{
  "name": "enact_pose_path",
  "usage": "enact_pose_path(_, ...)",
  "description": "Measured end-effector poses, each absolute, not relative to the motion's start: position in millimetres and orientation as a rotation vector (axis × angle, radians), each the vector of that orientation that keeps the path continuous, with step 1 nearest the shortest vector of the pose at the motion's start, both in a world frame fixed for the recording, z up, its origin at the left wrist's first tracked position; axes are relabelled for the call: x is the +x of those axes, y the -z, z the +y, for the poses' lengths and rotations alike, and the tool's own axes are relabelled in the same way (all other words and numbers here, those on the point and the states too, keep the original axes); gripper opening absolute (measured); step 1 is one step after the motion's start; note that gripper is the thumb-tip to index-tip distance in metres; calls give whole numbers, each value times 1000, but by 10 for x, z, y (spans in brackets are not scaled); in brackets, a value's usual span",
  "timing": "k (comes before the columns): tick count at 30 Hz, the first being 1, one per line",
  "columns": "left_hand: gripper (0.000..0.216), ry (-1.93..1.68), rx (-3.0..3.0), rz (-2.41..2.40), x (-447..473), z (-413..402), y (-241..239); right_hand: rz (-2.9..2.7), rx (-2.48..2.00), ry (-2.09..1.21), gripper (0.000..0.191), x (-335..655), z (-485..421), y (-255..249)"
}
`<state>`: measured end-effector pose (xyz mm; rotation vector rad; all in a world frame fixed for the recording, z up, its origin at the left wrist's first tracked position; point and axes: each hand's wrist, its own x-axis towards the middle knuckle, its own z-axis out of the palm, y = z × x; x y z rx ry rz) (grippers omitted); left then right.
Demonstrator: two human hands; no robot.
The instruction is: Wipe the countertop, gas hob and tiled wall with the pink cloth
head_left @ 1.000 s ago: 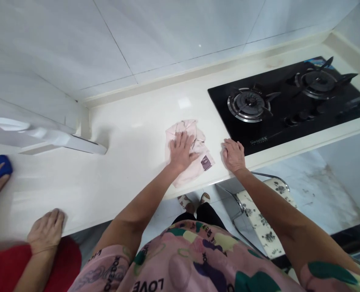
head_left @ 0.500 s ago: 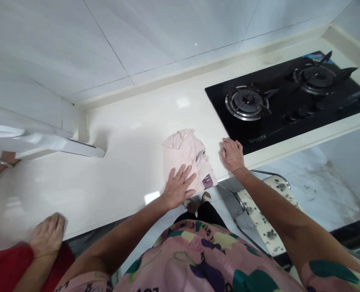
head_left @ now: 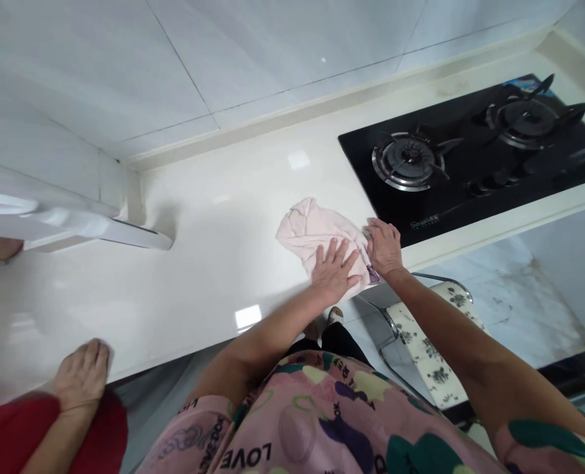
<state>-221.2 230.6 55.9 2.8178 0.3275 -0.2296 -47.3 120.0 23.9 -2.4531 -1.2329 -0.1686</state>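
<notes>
I see my left hand (head_left: 333,271) splayed on the pink cloth (head_left: 317,225), at the stove's (head_left: 458,174) eight o'clock; at two o'clock, my right hand's (head_left: 384,249) fingers curl, grip unclear.

Pink top (head_left: 292,431) (black LOVE lettering (head_left: 246,455)), green blotches (head_left: 416,455), dark trousers (head_left: 344,342)

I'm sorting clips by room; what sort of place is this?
Most likely a kitchen: a black two-burner gas hob is set into a pale countertop, with a tiled wall behind.
</notes>
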Motion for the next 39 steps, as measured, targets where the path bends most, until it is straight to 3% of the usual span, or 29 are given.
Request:
enact_pose_path(7,73,117,2859,378,-2900,2505,-546,-1101,-2506,260,32,-470,1150,-184)
enact_pose_path(15,78,120,3015,253,-4496,3585,-582,-1097,-2529,248,33,-509,1212,-235)
enact_pose_path(19,78,136,3036,247,-4812,3799,-554,-1126,-2557,243,34,-530,1234,-283)
enact_pose_path(29,85,242,2941,1,-3363,2952,-581,-1131,-2601,211,36,-545,1248,-325)
enact_pose_path(39,85,222,2776,306,-1992,2321,-448,-1072,-2559,259,34,-505,1215,-248)
